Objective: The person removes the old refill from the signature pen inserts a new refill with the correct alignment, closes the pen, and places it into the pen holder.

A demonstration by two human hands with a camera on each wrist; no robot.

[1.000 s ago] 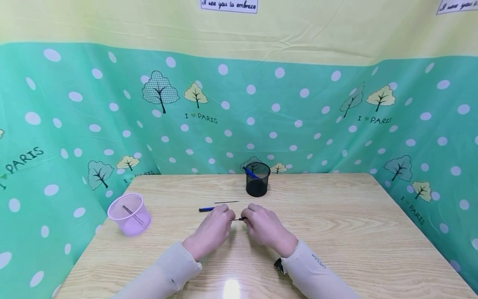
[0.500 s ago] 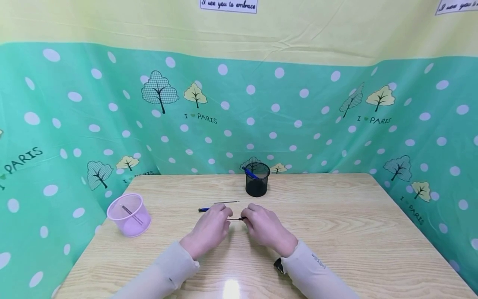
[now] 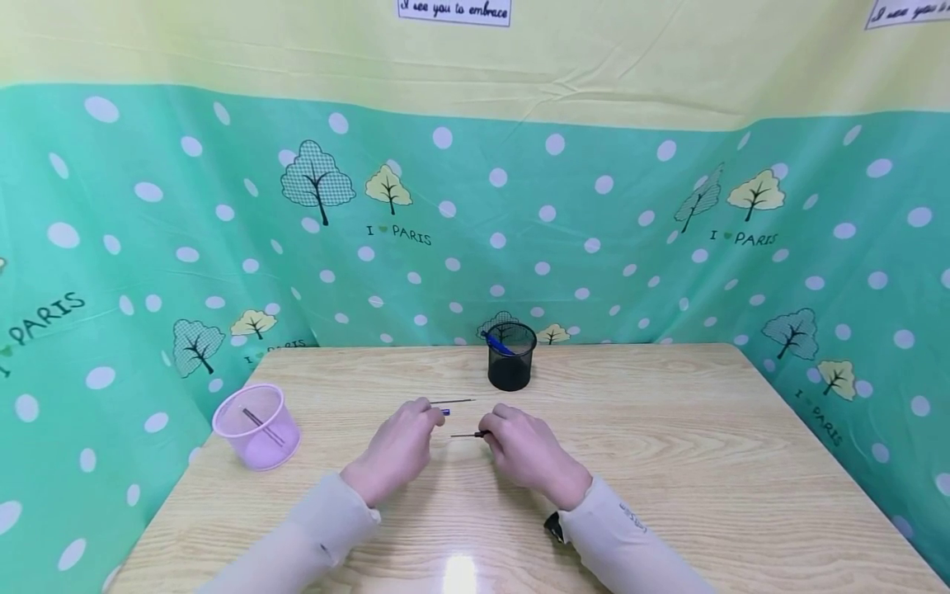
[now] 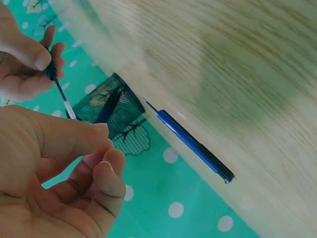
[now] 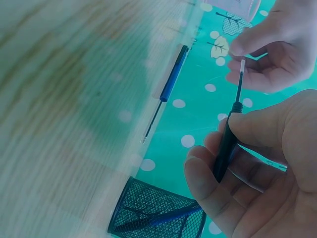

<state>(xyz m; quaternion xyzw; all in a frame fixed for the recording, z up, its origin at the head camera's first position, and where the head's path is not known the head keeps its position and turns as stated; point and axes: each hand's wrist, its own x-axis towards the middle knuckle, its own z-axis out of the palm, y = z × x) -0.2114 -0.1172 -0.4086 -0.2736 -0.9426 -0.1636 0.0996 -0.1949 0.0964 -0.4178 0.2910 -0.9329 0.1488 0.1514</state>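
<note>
My right hand [image 3: 530, 454] holds the black grip section [image 5: 227, 148] of a pen between thumb and fingers. A thin refill [image 5: 240, 84] juts from it toward my left hand, its end whitish. My left hand [image 3: 397, 450] hovers just left of that end, fingers loosely bent, with nothing visible between thumb and fingertips [image 4: 116, 181]. Beyond the hands, a blue pen barrel [image 4: 190, 144] lies on the table; in the head view my left hand hides most of it. Another refill [image 3: 454, 401] lies beside the barrel, lined up with it in the wrist views.
At the back of the wooden table [image 3: 653, 429] stands a black mesh pen cup [image 3: 510, 371] with a blue pen [image 3: 497, 343] leaning in it. On the left is a lilac bin [image 3: 263, 450] holding thin dark sticks [image 3: 263, 425]. A green dotted curtain [image 3: 416, 305] surrounds the table.
My left hand has drawn back to the left from the refill end, so more of the refill shows. My right hand has stayed in place with the black grip section.
</note>
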